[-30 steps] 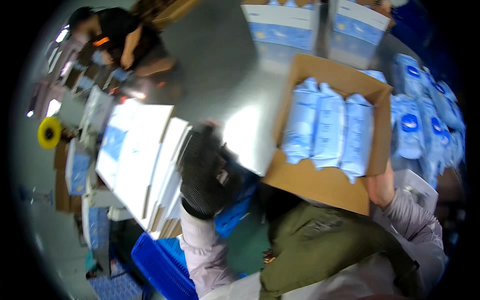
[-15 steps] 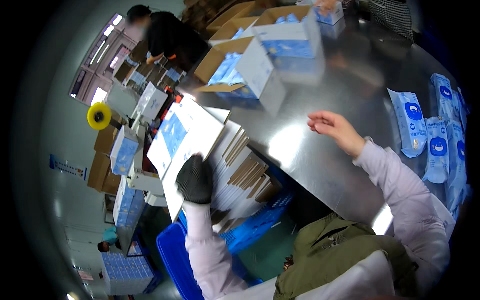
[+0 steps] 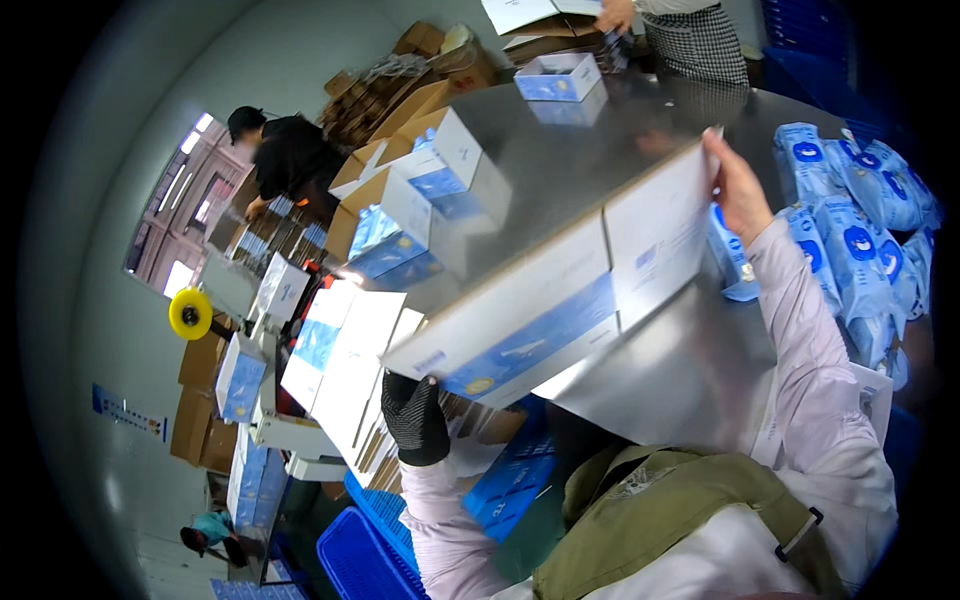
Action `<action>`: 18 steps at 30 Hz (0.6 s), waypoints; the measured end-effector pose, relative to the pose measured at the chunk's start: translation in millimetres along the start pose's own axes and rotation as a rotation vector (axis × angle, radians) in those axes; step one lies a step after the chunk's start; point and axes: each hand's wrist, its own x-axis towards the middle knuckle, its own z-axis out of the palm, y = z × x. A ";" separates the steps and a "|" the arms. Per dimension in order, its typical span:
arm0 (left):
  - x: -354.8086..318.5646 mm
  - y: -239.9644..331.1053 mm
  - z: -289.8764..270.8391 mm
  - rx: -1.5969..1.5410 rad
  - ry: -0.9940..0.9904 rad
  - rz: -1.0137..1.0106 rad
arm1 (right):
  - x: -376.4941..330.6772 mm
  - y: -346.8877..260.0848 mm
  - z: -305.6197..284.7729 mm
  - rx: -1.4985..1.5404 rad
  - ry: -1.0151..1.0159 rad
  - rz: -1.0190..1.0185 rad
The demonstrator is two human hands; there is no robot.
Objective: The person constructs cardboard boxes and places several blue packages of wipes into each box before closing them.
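A flattened white-and-blue carton [image 3: 548, 322] is stretched at a slant between my two hands, above the metal table. My left hand [image 3: 415, 420], in a dark knitted glove, grips its lower left corner. At its upper right end my bare right hand [image 3: 740, 190] pinches the edge. A stack of flat cartons [image 3: 335, 345] lies beyond my left hand. Close to my right forearm, several light-blue soft packs [image 3: 860, 245] are piled on the table.
Open boxes [image 3: 405, 225] holding blue packs stand on the far side of the metal table [image 3: 560, 170], near a shallow white box [image 3: 560, 80]. A machine with a yellow roll [image 3: 190, 313] is at left. Blue crates [image 3: 365, 555] sit below. Co-workers [image 3: 295, 160] work beyond.
A flat carton has come off the stack and now spans both hands. My right hand has moved up and closed on its edge. The view has shifted too.
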 end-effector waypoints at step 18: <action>16.2 -3.0 24.5 0.362 -1.140 0.102 | -55.7 23.3 138.1 -1.369 -0.371 -1.063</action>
